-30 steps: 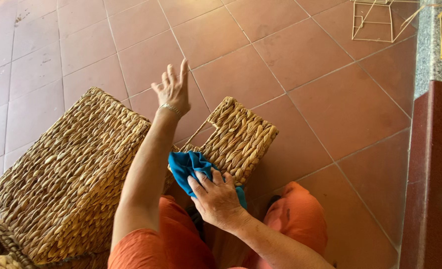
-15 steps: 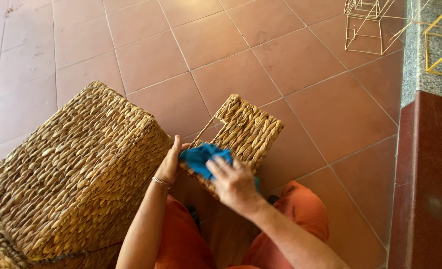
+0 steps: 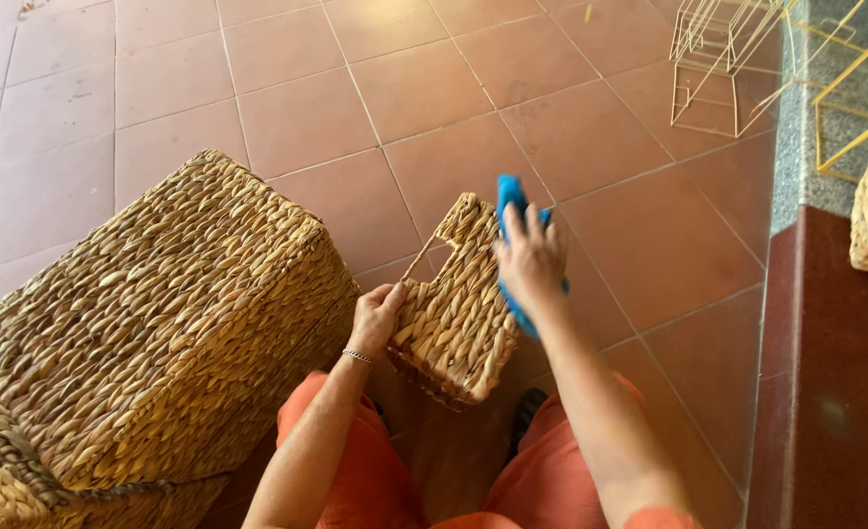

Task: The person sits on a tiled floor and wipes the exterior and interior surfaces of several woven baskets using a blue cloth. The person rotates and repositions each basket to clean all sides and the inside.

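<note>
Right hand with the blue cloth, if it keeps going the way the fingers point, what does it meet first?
Probably only the bare tiled floor. The right hand points up-frame past the small woven basket; depth is unclear.

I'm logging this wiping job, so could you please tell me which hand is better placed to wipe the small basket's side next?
Probably the right hand: it presses the blue cloth against the basket. The left hand grips its edge.

One head-worn view looks steeply down, close over the lap, at the tiled floor (image 3: 590, 137) ahead
</note>
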